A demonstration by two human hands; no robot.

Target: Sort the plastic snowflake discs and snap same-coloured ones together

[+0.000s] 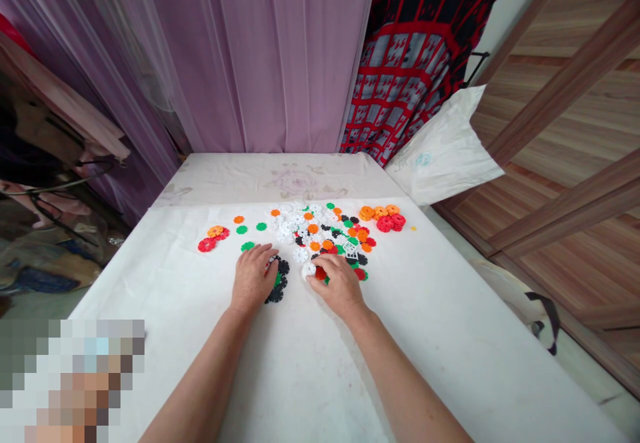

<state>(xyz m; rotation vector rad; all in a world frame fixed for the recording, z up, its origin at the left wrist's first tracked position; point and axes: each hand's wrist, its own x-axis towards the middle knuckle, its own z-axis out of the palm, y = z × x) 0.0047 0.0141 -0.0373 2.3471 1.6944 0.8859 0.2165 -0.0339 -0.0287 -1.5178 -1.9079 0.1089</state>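
- On a white bed sheet (410, 336), lots of small plastic flower pieces (313, 229) lie in a big heap.
- Left hand (254, 277): fingers spread, resting beside and on black flower pieces (277, 284).
- Right hand (337, 286): fingers curled, pinching a white flower piece (309, 269).
- Red and orange pieces (384, 219) sit past the heap.

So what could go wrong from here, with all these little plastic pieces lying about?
The right hand is touching white discs beside the loose heap, so it might nudge pieces out of place. The left hand sits against black discs, which could get knocked apart. The lone yellow piece lies away from the rest and could be overlooked.
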